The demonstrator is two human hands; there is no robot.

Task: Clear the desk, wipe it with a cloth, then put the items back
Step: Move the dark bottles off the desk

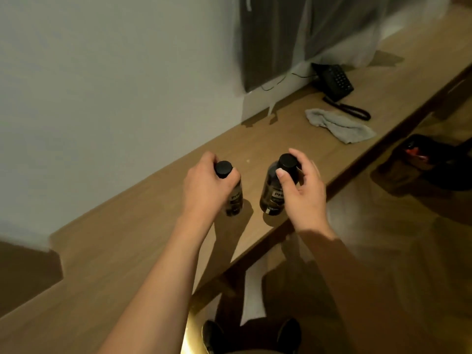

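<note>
While upright on the long brown wooden desk (143,233), two dark black-capped bottles: left bottle (233,200) clenched in left grip (207,187), right bottle (273,192) pinched at cap by right grip (301,190); crumpled grey cloth (339,125) at two o'clock, well apart.

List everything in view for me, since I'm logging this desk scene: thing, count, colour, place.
bottles: 2, dark with black caps, upright near the desk's front edge, left bottle and right bottle
cloth: 1, grey, crumpled on the desk beyond the bottles
phone: 1, black, far end of the desk by the wall, handset off beside it
desk: 1, brown wood, along the wall
curtain: 1, sheer white, above the phone
wall: 1, pale, behind the desk
shoes: 2, black, on the floor at the bottom
left hand: grips the left bottle near its cap
right hand: holds the right bottle near its cap
</note>
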